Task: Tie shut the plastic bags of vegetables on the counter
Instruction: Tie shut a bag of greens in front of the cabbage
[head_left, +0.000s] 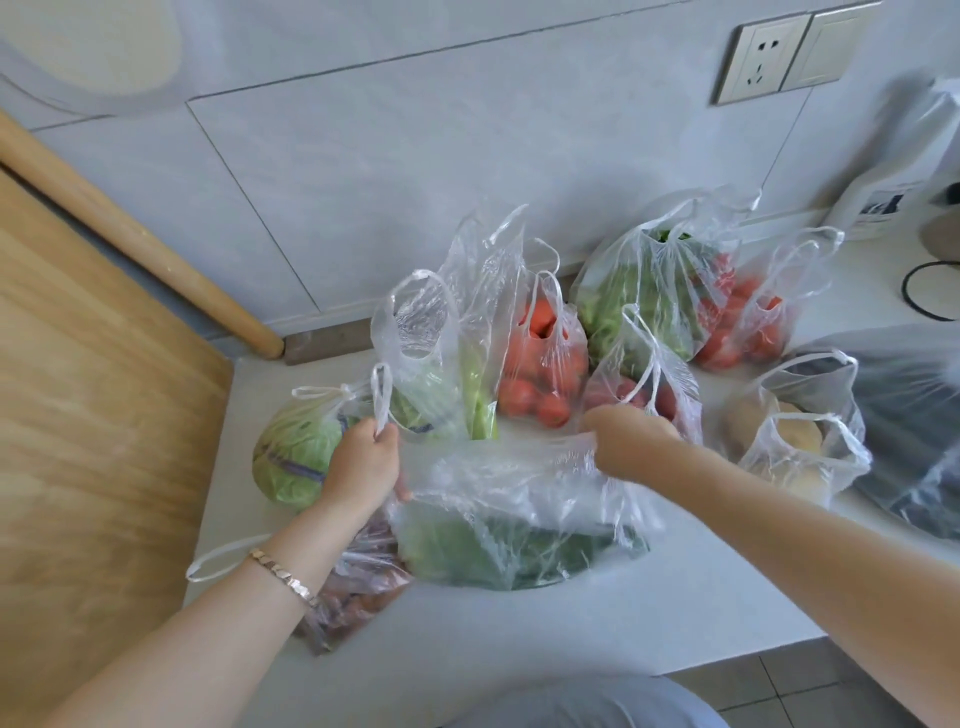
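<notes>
Nearest the lens: a grey-clad lap at the lower edge, two bare forearms reaching over it, a gold bracelet on the left wrist.
Bag in work: a clear bag of leafy greens lies on the white bench between the two hands, its mouth stretched wide.
Left hand: fist closed round one handle loop, which stands up above the knuckles.
Right hand: fingers curled into the opposite edge of the same bag, pulled away from the left.
Under the left wrist: a bag of brown produce, contents unclear.
Left of the hands: a cabbage bag, already knotted.
Behind the hands: an open bag with pale green stalks, a tomato bag, a small bag of reddish produce.
Against the wall: a bag of green vegetables, handles drawn together, beside a second tomato bag.
Right: an open potato bag, then a bag with dark contents.
</notes>
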